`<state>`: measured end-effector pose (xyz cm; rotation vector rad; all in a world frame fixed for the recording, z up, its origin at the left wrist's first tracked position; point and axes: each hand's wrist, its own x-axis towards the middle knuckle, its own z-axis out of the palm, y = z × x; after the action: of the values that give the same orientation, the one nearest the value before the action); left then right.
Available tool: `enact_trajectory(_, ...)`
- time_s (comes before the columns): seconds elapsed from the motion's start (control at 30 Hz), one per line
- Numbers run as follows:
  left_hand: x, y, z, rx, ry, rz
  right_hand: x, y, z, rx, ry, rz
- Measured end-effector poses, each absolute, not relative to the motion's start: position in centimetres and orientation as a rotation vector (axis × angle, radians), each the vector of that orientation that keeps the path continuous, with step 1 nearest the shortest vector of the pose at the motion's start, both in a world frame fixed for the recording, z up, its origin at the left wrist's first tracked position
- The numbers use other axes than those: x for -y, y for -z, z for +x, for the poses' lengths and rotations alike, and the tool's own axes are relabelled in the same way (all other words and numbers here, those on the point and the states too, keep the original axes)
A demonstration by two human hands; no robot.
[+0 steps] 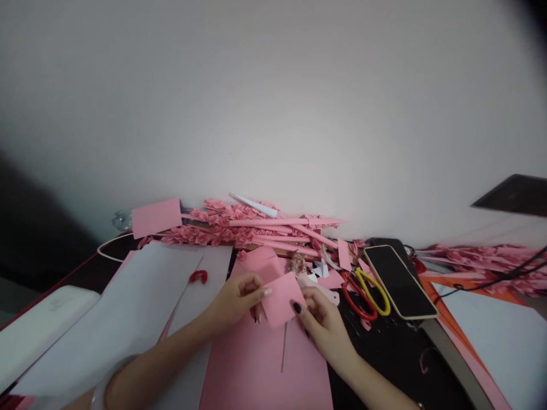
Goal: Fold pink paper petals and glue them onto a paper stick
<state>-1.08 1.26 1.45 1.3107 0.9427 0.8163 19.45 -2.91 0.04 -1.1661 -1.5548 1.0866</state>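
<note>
Between my two hands is a small square of pink paper (pixel 282 299), raised over a larger pink sheet (pixel 265 376). My left hand (pixel 245 296) pinches its left edge, thumb on top and fingers behind. At the right edge my right hand (pixel 322 316) grips it, the dark-nailed thumb lying on its face. A thin stick (pixel 284 348) points down from below the square; whether a hand holds it I cannot tell. To the right of my right hand lie scissors with red (pixel 361 302) and yellow handles.
Pink paper flowers and rolled stems (pixel 265 228) are piled along the wall. A phone (pixel 401 282) lies at the right, near white (pixel 496 336) and orange sheets. White sheets (pixel 123 302) and a white box-like device (pixel 51 324) are at the left. A small red object (pixel 198 277) rests on the paper.
</note>
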Motion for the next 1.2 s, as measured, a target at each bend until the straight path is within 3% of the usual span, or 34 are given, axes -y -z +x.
enact_trajectory(0.33, -0.5, -1.7, -0.8, -0.878, -0.671, 1.411, 2.7, -0.8, 19.4, 1.581, -1.080, -1.247)
enact_trajectory(0.63, -0.7, -1.1, -0.6, -0.921, -0.822, 1.238, 2.8, -0.2, 19.5, 1.611, -1.168, -1.229)
enact_trajectory(1.2, 0.6, -0.7, 0.3, -0.632, -0.591, 0.753, 3.3, -0.3, 19.9, 1.947, -0.451, -1.125)
